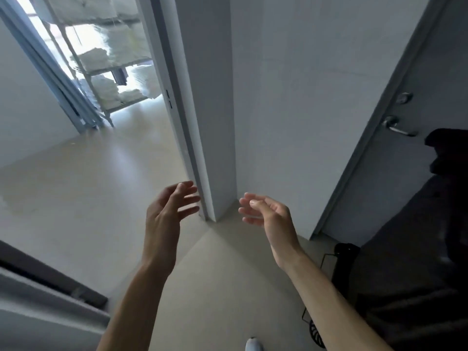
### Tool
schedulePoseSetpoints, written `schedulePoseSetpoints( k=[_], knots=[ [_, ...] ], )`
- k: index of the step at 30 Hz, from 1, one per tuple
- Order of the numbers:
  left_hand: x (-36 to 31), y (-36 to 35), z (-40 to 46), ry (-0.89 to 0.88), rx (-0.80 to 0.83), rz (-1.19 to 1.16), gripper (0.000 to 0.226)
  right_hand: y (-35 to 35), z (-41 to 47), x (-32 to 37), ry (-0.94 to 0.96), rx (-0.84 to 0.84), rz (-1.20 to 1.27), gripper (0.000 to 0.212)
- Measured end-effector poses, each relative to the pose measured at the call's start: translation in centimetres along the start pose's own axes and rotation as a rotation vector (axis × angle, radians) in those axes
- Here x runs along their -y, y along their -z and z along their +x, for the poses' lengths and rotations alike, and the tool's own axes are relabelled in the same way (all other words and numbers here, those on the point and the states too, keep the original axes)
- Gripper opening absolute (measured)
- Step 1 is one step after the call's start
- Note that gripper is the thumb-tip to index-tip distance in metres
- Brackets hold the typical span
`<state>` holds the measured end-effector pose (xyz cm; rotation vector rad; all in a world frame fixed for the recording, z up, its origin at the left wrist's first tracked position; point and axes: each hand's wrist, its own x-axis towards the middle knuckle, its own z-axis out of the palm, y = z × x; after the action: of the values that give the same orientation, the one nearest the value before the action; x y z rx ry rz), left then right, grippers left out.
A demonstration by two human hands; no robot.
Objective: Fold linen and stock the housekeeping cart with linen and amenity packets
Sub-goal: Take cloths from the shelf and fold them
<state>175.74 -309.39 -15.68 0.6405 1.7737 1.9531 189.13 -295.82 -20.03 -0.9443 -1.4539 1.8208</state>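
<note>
Both hands are raised in front of the body above the floor (76, 211), palms turned toward each other, and neither grasps anything. Left hand (168, 211): fingers spread and nearly straight, released, tips close to the lower end of the white door frame edge (192, 138). Right hand (268, 214): fingers loosely bent and relaxed, thumb uppermost, released, in front of the white wall (291, 97). The two hands are near each other but apart, with the wall corner between them. Folded white linen (101, 59) lies in stacks on the tiers of a metal shelving rack (87, 74) in the room beyond the open doorway, toward the upper left corner of the view and well apart from both hands; blur and backlight hide the detail of the stacks. A grey door (405, 160) with a metal lever handle (397, 126) and a lock cylinder above it stands to the right of the wall. A dark cart-like object (405, 262) with a small black wheel (316, 335) occupies the lower right corner; its identity cannot be confirmed. A light-coloured shoe tip (253, 344) touches the floor at the bottom edge.
</note>
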Motion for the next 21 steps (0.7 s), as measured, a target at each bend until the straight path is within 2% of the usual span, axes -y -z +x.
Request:
schedulePoseSetpoints(
  k=[6,9,14,21],
  knots=[
    [1.3,4.9,10.5,-0.035,-0.182,0.036,0.027,-7.6,12.3,-0.8,-0.065,0.116,0.077,0.022],
    [0.5,8.0,15.7,-0.001,-0.294,0.006,0.031,-11.9,18.9,0.9,-0.058,0.215,0.07,0.023],
    [-1.8,12.0,22.8,-0.055,-0.457,-0.021,0.035,-20.2,27.9,4.0,-0.006,0.405,0.046,0.023],
    [0.0,17.6,33.4,-0.061,-0.585,-0.056,0.035,-31.8,37.7,2.4,0.018,0.587,0.075,0.025]
  ],
)
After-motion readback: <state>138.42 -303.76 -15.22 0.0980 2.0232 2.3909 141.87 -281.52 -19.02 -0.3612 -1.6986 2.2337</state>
